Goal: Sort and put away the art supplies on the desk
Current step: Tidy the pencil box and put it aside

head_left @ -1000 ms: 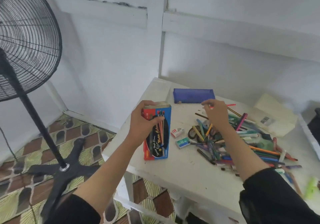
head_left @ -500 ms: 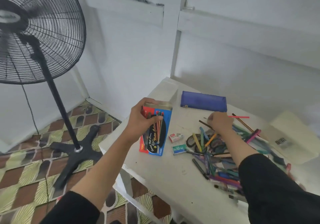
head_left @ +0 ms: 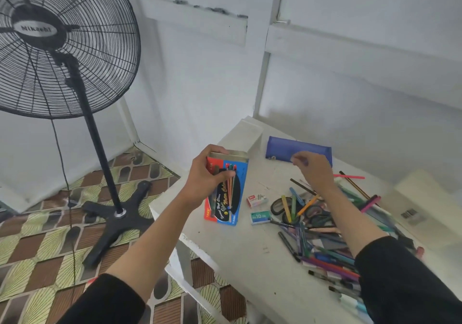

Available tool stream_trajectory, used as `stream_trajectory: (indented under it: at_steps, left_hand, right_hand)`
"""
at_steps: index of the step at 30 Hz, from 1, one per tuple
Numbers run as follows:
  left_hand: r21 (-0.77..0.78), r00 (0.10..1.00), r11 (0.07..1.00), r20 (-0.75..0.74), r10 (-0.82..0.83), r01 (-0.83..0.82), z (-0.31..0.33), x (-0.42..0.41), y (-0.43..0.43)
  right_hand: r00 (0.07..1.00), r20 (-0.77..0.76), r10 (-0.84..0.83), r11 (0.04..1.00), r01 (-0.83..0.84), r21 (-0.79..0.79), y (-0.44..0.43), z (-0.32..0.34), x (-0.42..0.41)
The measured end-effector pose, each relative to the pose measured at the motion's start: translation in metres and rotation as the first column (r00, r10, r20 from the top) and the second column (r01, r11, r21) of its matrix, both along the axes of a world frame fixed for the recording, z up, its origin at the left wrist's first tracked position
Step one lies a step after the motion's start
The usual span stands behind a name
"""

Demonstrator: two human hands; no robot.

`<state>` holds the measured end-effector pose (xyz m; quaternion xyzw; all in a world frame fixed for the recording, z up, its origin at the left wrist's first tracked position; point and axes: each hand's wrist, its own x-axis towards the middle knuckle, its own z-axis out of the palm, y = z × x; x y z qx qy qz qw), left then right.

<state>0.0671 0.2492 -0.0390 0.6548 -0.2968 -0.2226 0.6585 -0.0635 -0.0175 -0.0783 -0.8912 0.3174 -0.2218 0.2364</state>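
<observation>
**Desk corner, box in hand**

White painted desk [head_left: 250,261], bare walls. At ten o'clock of the pen pile [head_left: 312,233], the left hand [head_left: 200,181] grips an upright glossy cardboard box [head_left: 232,198]. At twelve hovers the right hand [head_left: 315,171], fingers curled, contents unclear.

On the white counter [head_left: 232,261], the red-and-blue cardboard pencil box [head_left: 232,198] is left of two small staple boxes [head_left: 260,218]; the heap of loose pens [head_left: 325,246] lies lower right, the blue fabric pouch [head_left: 285,146] above.
</observation>
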Motion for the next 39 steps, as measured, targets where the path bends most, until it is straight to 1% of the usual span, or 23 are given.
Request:
stream_trajectory:
  at_steps: [3,6,8,9,13,17,20,29,31,33,35,37,39]
  left_hand:
    - [-0.004,1.0,1.0,-0.017,-0.024,0.024,0.001,0.002,0.003]
    - [0.007,0.998,0.999,-0.023,-0.052,0.052,0.002,0.002,0.006]
    - [-0.003,0.996,0.997,-0.036,-0.076,0.076,0.001,0.002,0.007]
    - [-0.011,0.995,0.996,-0.044,-0.088,0.088,0.001,0.002,0.008]
    - [-0.024,0.992,0.993,-0.06,-0.114,0.113,0.001,0.006,0.012]
    - [-0.02,0.984,0.989,-0.107,-0.145,0.143,0.005,0.009,0.014]
    - [-0.038,0.976,0.983,-0.117,-0.184,0.181,0.005,0.009,0.017]
    - [-0.059,0.953,0.965,-0.151,-0.262,0.256,0.009,0.013,0.025]
    - [-0.063,0.946,0.958,-0.155,-0.285,0.278,0.01,0.013,0.027]
    - [-0.069,0.941,0.955,-0.163,-0.296,0.288,0.011,0.014,0.029]
    - [-0.072,0.943,0.956,-0.16,-0.293,0.285,0.011,0.016,0.029]
    - [-0.076,0.941,0.954,-0.156,-0.299,0.29,0.011,0.017,0.03]
    - [-0.075,0.939,0.951,-0.154,-0.307,0.299,0.011,0.016,0.029]
  right_hand:
    - [0.972,0.235,0.034,0.996,-0.053,0.075,0.025,0.032,0.016]
    - [0.892,0.449,0.061,0.985,-0.127,0.118,0.054,0.067,0.029]
    - [0.835,0.549,0.034,0.975,-0.149,0.166,0.073,0.088,0.033]
    - [0.808,0.589,-0.009,0.97,-0.136,0.202,0.081,0.097,0.034]
    - [0.695,0.689,-0.205,0.938,-0.061,0.341,0.098,0.12,0.032]
    - [0.588,0.717,-0.374,0.858,-0.073,0.508,0.112,0.13,0.028]
    - [0.548,0.722,-0.422,0.829,-0.087,0.552,0.125,0.126,0.028]
    - [0.603,0.704,-0.376,0.857,-0.062,0.511,0.156,0.111,0.035]
    - [0.618,0.706,-0.346,0.875,-0.058,0.48,0.162,0.112,0.036]
    - [0.64,0.715,-0.281,0.897,-0.09,0.433,0.167,0.114,0.036]
    - [0.712,0.681,-0.173,0.926,-0.118,0.358,0.169,0.115,0.037]
    - [0.814,0.578,-0.059,0.958,-0.117,0.262,0.173,0.113,0.039]
    - [0.887,0.459,0.053,0.98,-0.135,0.146,0.177,0.108,0.042]
